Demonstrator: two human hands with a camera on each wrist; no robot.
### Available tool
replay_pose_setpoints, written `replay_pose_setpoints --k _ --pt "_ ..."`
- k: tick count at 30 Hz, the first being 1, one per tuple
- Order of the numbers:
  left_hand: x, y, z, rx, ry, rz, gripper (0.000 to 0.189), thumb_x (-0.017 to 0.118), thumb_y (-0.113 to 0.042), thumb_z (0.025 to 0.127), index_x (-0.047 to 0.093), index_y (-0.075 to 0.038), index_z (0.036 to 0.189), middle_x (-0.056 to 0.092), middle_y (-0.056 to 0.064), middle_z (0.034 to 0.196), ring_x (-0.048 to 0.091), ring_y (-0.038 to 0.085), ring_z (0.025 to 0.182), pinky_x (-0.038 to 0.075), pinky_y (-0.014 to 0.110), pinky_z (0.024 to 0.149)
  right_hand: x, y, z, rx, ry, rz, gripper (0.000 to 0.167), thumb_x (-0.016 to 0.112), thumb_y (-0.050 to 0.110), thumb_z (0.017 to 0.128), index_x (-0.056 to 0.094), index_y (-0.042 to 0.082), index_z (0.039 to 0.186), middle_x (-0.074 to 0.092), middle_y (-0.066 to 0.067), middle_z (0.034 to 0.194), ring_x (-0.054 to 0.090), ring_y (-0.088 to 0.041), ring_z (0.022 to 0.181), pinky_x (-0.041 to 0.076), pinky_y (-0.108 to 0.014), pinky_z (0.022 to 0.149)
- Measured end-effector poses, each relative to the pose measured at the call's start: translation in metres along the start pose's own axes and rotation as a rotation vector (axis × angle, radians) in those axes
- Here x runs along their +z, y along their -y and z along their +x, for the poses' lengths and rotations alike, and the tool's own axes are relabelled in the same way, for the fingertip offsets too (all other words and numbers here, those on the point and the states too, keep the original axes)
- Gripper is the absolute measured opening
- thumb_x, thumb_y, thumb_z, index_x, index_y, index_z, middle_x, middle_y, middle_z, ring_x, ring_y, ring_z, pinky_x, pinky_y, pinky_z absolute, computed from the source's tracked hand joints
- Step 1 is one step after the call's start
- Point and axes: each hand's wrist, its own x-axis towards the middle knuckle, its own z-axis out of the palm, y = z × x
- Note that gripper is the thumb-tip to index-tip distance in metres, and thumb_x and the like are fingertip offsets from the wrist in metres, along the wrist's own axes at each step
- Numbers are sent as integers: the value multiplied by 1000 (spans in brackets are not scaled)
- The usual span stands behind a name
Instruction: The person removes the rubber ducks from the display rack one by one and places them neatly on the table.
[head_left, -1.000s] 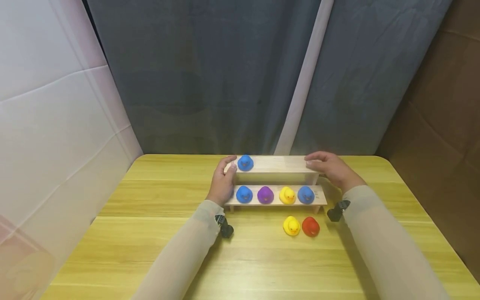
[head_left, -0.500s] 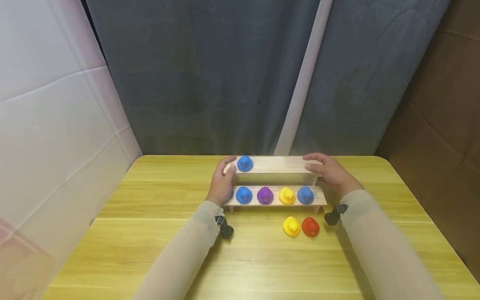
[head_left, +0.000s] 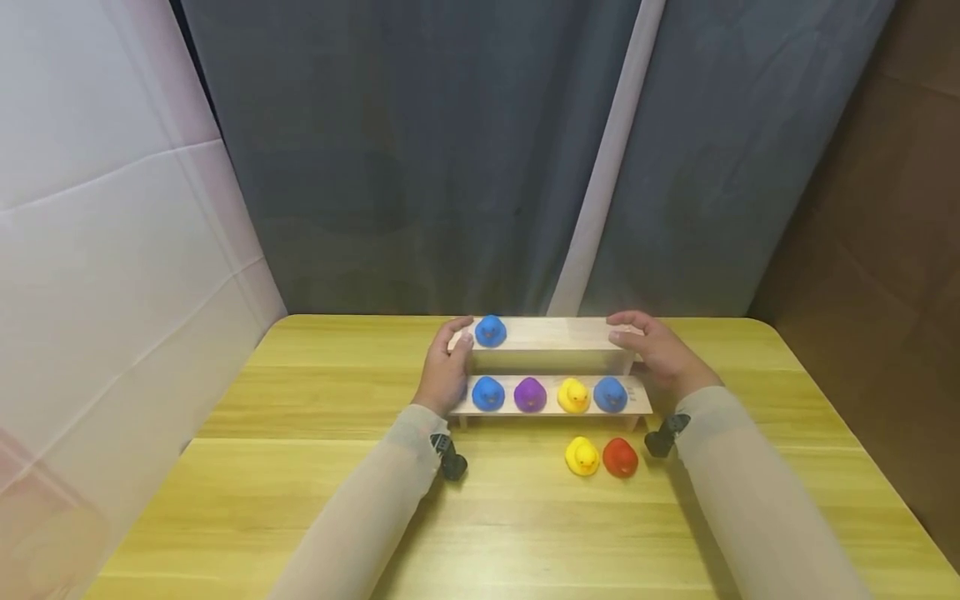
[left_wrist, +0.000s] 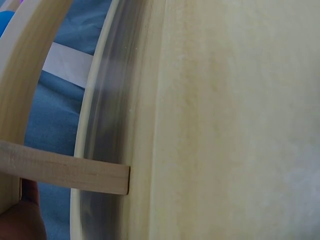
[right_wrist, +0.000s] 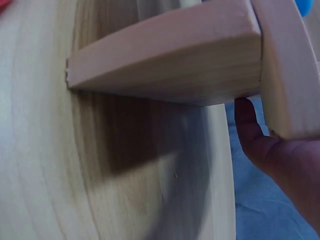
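A two-tier wooden display stand (head_left: 558, 335) stands on the table. My left hand (head_left: 442, 371) grips the left end of its upper board, beside a blue rubber duck (head_left: 491, 332). At the right end, my right hand (head_left: 670, 354) holds the same board; in the right wrist view a finger (right_wrist: 247, 122) reaches beneath it next to the leg (right_wrist: 170, 62). On the lower board sit a blue duck (head_left: 488, 394), a purple duck (head_left: 530, 396), a yellow duck (head_left: 573, 396) and another blue duck (head_left: 611, 395). Some fingertips are hidden behind the board.
In front of the stand, a yellow duck (head_left: 582, 457) and a red duck (head_left: 620, 458) lie on the wooden table (head_left: 495, 533). A grey curtain (head_left: 420, 167) hangs beyond the back edge. Pale sheeting (head_left: 112, 267) is on the left, a brown panel (head_left: 862, 250) on the right.
My right hand and forearm have shifted slightly left at the board's end. The head view has tilted a little upward. The left hand, stand and ducks look otherwise unchanged.
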Motion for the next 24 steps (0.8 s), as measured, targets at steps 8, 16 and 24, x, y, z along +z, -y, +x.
replay_pose_setpoints --k 8,16,24 --pt "4 1 6 -15 2 8 36 49 -29 110 58 -25 145 50 3 159 39 28 152 24 52 128 -4 -1 5 12 -6 -5 50 63 31 106 45 13 150 35 -17 165 34 -44 151 25 -67 124" --pt "4 0 7 -31 24 31 41 47 -33 111 55 -23 149 47 3 161 36 29 154 23 55 128 -4 -4 4 20 -25 10 48 63 29 106 46 14 149 33 -15 167 30 -44 153 23 -68 124" --pt "-1 -6 7 -38 59 52 38 49 -33 111 56 -26 148 48 2 160 38 28 153 24 52 128 -1 -3 3 -3 -31 41 43 62 25 106 48 14 145 30 -16 168 28 -45 154 22 -72 122"
